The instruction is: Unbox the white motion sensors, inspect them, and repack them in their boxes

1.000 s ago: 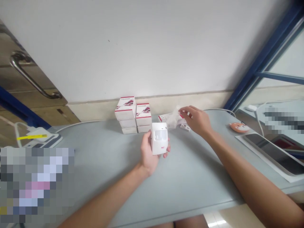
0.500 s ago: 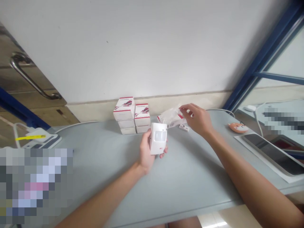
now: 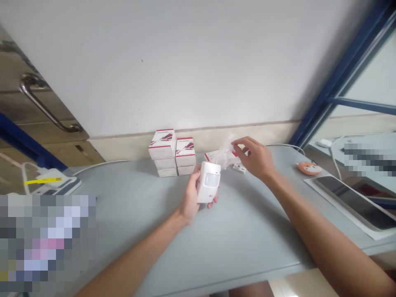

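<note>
A white motion sensor (image 3: 208, 187) with a pale lens window is held upright, tilted slightly right, above the desk. My left hand (image 3: 191, 196) is closed around its left side and back, fingertips showing at the right edge. From beside the sensor's top, a clear plastic bag (image 3: 225, 152) stretches up to my right hand (image 3: 252, 156), which pinches it between thumb and fingers. Behind the bag lies a white and red box (image 3: 211, 156), partly covered. A small white piece (image 3: 239, 168) rests on the desk below my right hand.
Several white and red boxes (image 3: 162, 144) are stacked against the wall, left of centre. An orange animal-shaped item (image 3: 309, 168) and a dark flat device on a white sheet (image 3: 309, 184) lie at right. A power strip (image 3: 58, 183) sits at left on the grey desk (image 3: 130, 222).
The sensor has tilted a little further to the right in my left hand. My right hand has shifted slightly left, and the bag now bunches nearer the sensor's top.
</note>
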### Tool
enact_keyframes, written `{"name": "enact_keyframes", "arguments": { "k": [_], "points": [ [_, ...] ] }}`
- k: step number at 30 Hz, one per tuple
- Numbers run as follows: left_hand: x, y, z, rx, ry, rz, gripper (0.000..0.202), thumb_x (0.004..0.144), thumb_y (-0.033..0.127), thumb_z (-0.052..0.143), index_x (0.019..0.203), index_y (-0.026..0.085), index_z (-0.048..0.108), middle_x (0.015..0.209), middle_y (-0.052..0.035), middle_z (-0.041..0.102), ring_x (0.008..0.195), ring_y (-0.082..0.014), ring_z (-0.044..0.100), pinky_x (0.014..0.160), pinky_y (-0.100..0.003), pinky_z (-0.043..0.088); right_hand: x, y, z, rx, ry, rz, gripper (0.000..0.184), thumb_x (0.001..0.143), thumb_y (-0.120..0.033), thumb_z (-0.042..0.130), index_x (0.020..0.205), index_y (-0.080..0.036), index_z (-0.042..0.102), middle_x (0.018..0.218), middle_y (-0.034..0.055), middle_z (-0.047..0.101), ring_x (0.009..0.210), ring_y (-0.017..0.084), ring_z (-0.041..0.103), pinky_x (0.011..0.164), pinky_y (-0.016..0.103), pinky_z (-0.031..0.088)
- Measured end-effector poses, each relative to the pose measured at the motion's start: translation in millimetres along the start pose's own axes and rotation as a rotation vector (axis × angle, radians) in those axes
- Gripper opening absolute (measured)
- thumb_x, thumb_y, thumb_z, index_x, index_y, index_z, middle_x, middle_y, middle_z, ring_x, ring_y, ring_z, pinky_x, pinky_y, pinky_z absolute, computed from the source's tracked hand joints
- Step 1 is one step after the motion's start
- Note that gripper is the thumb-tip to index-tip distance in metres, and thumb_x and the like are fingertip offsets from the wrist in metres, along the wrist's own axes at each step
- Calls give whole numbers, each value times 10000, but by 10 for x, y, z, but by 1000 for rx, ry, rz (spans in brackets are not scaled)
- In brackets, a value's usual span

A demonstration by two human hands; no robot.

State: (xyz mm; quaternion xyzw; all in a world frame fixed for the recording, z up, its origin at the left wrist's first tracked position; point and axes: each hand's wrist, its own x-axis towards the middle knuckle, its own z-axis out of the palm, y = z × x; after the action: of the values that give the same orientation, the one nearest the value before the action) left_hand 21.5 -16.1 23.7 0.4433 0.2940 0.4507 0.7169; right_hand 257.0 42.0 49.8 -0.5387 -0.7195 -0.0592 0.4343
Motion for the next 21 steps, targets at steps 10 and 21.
{"name": "enact_keyframes", "arguments": {
  "k": [10,21],
  "points": [
    [-23,6,-9,-34,-154,-159,498,1012,529,403,1057,122,687,870,-104,687,549,-203,670,411,-269,425,-9,-30,-22,51,-38,-68,209,1054,-346,546,1044,-275,742,1132,37,773,706,162,700,661,323,478],
    [-39,88,-5,43,-121,-85,762,1087,570,398,1724,428,6,1119,-105,723,571,-239,750,389,-295,520,7,-14,-71,98,-40,-81,163,1033,-308,567,1032,-266,724,1134,39,773,723,166,724,674,332,512]
  ]
}}
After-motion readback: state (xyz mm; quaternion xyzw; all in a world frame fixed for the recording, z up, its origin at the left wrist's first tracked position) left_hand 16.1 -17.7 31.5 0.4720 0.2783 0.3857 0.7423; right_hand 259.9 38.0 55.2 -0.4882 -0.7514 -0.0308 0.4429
